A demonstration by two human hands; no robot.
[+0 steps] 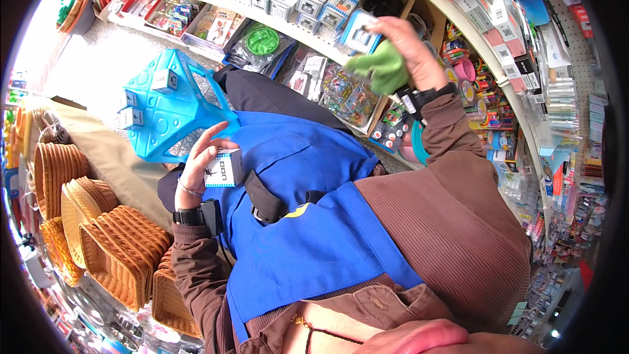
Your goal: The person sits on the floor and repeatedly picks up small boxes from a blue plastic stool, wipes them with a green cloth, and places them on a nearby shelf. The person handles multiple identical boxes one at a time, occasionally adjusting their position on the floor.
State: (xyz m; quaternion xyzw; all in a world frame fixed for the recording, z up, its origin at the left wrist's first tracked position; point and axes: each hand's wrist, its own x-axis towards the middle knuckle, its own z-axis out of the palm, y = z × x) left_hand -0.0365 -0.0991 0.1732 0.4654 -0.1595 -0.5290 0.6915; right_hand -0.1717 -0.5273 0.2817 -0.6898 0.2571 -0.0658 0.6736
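My left hand (199, 162) holds a small white box with blue checked edges (224, 168) above the lap of my blue apron (275, 147). At the upper right, my right hand (410, 44) is at the shelf's front edge, gripping a similar blue-and-white box (361, 33) and a green cloth (385, 69); this hand is slightly blurred. Several small white boxes (164, 80) rest on a light-blue moulded plastic piece, seemingly a stool (162, 113), left of my knees. Stacks of like boxes (319, 2) stand on the shelf beside my right hand.
A curved white shelf edge (491, 54) runs above and right, with boxed goods. Lower trays hold packets (346, 91) and a green round item (263, 40). Woven baskets (123, 255) stand at the lower left. A turquoise ring (418, 142) lies near my right forearm.
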